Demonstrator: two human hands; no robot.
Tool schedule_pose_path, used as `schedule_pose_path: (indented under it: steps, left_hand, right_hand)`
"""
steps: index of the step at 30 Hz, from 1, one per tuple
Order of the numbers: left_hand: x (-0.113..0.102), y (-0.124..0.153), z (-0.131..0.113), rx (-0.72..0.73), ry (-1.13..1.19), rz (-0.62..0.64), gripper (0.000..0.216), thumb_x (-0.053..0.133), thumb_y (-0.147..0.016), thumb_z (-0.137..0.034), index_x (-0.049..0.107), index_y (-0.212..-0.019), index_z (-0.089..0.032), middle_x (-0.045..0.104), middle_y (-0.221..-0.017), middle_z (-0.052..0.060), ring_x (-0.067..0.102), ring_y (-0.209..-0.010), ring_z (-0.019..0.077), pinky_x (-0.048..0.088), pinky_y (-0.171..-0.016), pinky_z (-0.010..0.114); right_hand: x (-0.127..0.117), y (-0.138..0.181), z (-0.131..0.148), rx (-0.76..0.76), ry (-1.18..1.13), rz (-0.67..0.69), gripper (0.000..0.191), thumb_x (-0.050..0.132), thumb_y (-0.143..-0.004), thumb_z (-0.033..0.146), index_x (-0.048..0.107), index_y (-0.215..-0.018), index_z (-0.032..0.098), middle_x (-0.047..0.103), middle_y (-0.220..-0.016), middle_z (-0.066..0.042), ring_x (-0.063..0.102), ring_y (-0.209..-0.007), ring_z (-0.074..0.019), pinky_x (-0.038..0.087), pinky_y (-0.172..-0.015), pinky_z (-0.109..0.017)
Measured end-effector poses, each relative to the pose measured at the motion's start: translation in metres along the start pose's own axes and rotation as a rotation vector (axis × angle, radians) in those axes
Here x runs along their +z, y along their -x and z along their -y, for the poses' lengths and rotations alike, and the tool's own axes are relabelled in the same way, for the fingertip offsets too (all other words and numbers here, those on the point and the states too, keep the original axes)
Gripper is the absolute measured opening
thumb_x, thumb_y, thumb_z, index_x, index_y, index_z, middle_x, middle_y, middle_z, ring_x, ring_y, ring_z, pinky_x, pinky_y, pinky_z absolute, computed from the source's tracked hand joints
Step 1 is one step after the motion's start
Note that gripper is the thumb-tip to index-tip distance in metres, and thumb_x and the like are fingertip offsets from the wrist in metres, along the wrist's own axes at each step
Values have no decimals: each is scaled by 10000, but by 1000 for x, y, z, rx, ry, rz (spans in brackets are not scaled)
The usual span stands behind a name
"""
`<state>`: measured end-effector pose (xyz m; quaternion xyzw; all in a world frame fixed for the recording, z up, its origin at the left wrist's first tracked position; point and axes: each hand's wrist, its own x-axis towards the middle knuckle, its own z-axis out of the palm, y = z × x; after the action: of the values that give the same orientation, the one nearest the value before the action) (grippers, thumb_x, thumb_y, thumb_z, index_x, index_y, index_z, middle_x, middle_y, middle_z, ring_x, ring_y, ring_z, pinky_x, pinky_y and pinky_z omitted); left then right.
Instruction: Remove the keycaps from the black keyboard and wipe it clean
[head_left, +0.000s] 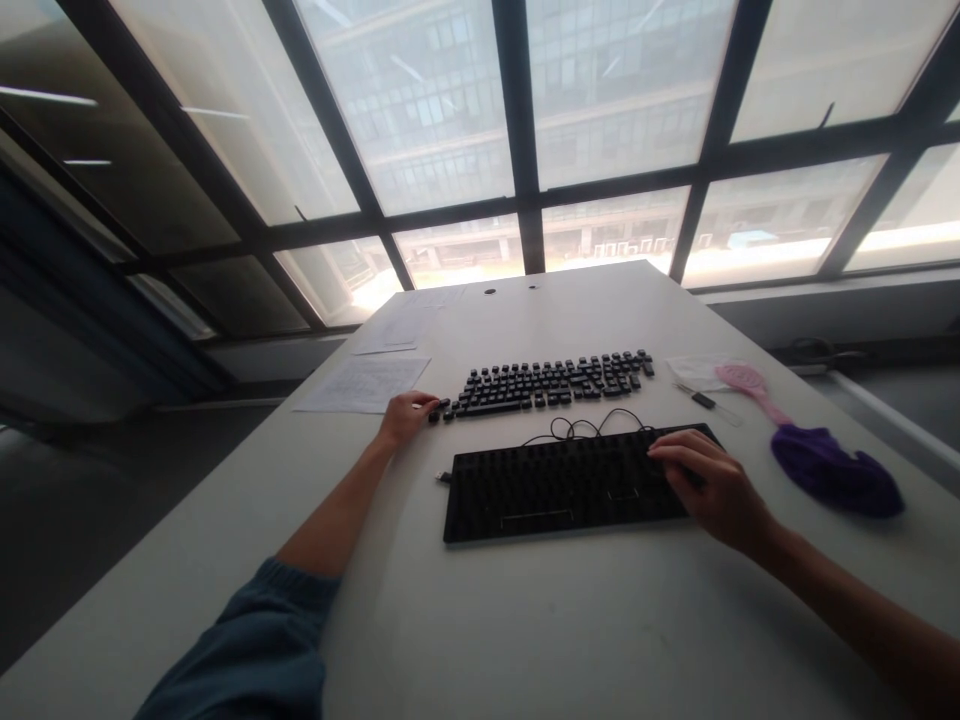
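The black keyboard [562, 490] lies on the white table with most of its keycaps off. Behind it, loose black keycaps [555, 382] are laid out in rows like a keyboard. My left hand [405, 417] is at the left end of these rows, thumb and fingers closed around a small black keycap [434, 414]. Over the keyboard's upper right part is my right hand [709, 485], its fingertips bent together near the surface. Whatever is between those fingertips is too small to make out.
A black cable [585, 425] coils behind the keyboard, its USB plug [442, 478] at the left. To the right lie a wire keycap puller [703, 400], a clear bag [686, 372], a pink brush [750, 385] and a purple cloth [832, 470]. Papers [364, 385] lie left, before windows.
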<state>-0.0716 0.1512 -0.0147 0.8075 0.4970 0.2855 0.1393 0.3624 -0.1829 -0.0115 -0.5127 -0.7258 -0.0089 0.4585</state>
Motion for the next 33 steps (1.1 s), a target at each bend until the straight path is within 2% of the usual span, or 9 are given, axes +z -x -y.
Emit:
schedule_pose_path:
  steps: [6, 14, 22, 28, 33]
  left_hand:
    - [0, -1, -7, -27, 29, -9, 336, 701, -731, -496, 796, -841, -192, 777, -819, 67, 715, -815, 249, 521, -800, 315]
    - [2, -3, -18, -58, 109, 42, 370, 715, -712, -495, 797, -871, -170, 781, -838, 81, 717, -801, 235, 532, -782, 305]
    - [3, -7, -18, -62, 141, 75, 393, 742, -666, -528, 794, -861, -190, 783, -851, 69, 717, -827, 231, 529, -810, 306]
    - [1, -7, -22, -97, 136, -3, 381, 756, -658, -509, 789, -856, -185, 779, -816, 70, 720, -803, 238, 544, -793, 321]
    - [-12, 11, -43, -74, 195, -87, 445, 694, -759, -516, 768, -978, -136, 774, -941, 102, 721, -841, 234, 562, -786, 316]
  right_hand:
    - [1, -1, 1, 13, 20, -6, 212, 530, -901, 78, 664, -998, 212, 662, -1001, -88, 634, -948, -238, 537, -823, -397]
    - [3, 1, -1, 26, 19, 18, 214, 537, -892, 85, 673, -996, 215, 670, -999, -84, 638, -953, -244, 536, -834, -399]
    - [2, 1, 0, 43, 15, 27, 201, 534, -898, 96, 671, -990, 212, 674, -995, -82, 642, -947, -240, 540, -822, -394]
    - [2, 1, 0, 62, 5, 25, 196, 541, -897, 109, 683, -984, 211, 678, -995, -85, 652, -939, -242, 551, -819, -398]
    - [0, 0, -2, 67, 3, 10, 203, 538, -892, 101, 685, -979, 210, 679, -1003, -82, 654, -945, -240, 549, -828, -397]
